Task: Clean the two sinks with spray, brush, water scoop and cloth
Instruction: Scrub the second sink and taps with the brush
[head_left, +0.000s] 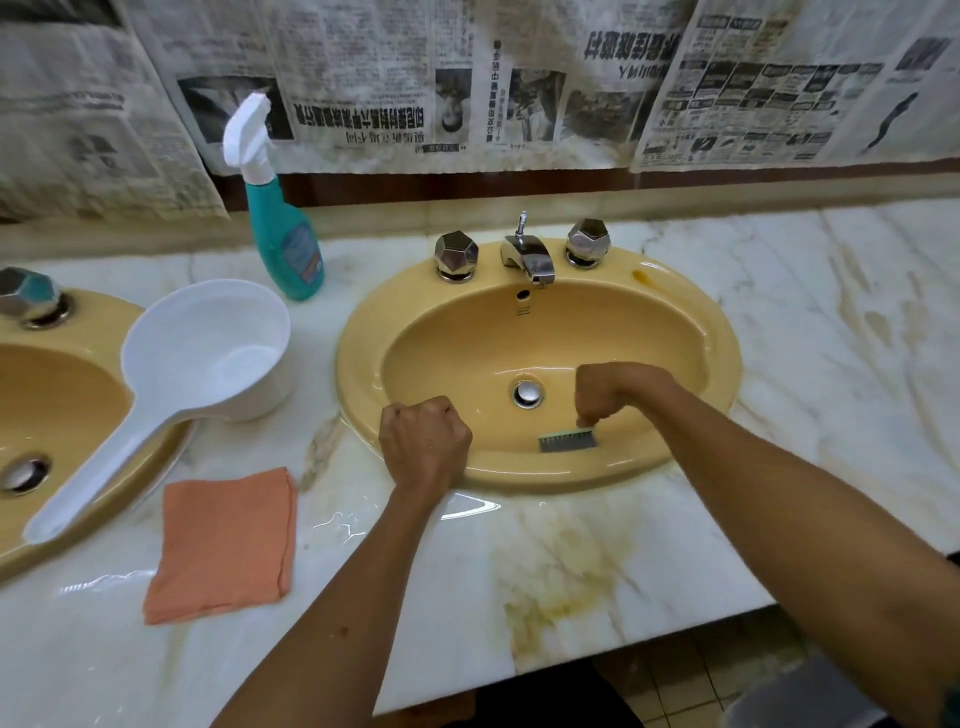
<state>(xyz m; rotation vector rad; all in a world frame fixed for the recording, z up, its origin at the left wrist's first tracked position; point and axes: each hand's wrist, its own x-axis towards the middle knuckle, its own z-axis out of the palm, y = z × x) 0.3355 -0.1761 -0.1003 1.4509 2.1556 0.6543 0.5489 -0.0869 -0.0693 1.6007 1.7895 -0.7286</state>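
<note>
**Scrubbing right sink, near wall of basin**

Far left: left sink (31, 405), only partly in frame, one faceted chrome knob (28, 296) on its rim. Not being worked at this moment.

Between basins on marble desk (779, 322): white water scoop (208, 358), bowl upright, long handle reaching down-left across left sink's rim. Parked within reach, probably for the rinse step. Some water seemingly in the bowl, hard to confirm.

Behind it, teal spray bottle (285, 249) standing upright near the wall, out of the scrub path. Spraying judged already done on this basin, or due again later.

In front of scoop: orange cloth (223, 545) folded flat on desk, untouched, likely saved for the final wipe.

Left hand (423, 441) fisted, fingers curled on nothing visible, resting on near-left rim of right sink (675, 291); looks like a brace for balance.

Centre: chrome drain plug (528, 393), spout (530, 260) and two knobs behind.

Right hand (608, 395) inside the basin, clamped round the brush (569, 440) handle; bristles pressed against near wall just right of drain. Grip overhand, suited to pushing down while scrubbing.

Rust-coloured stain (640, 277) on far-right rim, seemingly not yet cleaned. Newspaper (363, 78) taped along the wall.
</note>
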